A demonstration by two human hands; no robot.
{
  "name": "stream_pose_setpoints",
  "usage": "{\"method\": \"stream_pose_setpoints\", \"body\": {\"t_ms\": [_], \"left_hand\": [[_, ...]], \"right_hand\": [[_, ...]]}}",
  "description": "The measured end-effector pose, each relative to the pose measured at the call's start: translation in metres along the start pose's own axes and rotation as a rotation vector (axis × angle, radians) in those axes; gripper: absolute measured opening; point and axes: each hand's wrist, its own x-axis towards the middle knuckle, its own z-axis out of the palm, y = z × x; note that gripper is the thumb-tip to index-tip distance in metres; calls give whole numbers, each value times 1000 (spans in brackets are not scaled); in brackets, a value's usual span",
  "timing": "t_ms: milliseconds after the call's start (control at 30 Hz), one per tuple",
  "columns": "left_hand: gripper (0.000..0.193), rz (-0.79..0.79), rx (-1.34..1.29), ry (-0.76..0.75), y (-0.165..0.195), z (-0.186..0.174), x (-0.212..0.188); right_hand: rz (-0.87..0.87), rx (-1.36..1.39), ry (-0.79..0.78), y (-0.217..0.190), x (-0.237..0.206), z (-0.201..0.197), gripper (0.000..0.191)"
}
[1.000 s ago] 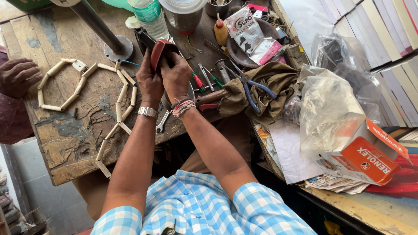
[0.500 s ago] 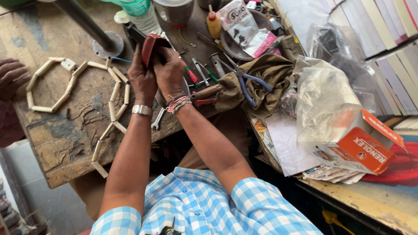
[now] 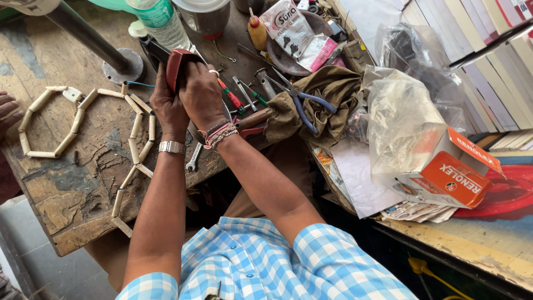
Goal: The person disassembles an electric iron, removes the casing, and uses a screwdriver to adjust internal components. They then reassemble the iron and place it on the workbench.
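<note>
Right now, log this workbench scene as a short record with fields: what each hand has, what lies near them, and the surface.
left hand: left hand, wristwatch on the wrist, grips the dark red leather piece
right hand: right hand, ring and thread bands, pressed on the same piece
near right: screwdrivers, blue-handled pliers on an olive cloth
near left: pale short sticks laid end to end in lines
surface: worn wooden bench
other person: a hand at the left edge

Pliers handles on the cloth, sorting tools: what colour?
Blue, on the pliers, seen in the head view.
</note>
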Motion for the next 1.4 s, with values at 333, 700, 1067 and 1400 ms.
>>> {"method": "stream_pose_setpoints", "body": {"t_ms": [333, 700, 1067, 1400], "left_hand": [[55, -45, 45, 6, -3, 0, -3], [54, -48, 137, 24, -1, 0, -2], [51, -15, 164, 25, -6, -2, -2], [50, -23, 89, 25, -5, -1, -2]], "right_hand": [[-118, -111, -189, 3, 8, -12, 16], [56, -35, -208, 14, 5, 0, 28], [-95, -9, -187, 24, 9, 2, 29], [-105, 19, -115, 23, 9, -1, 31]]}}
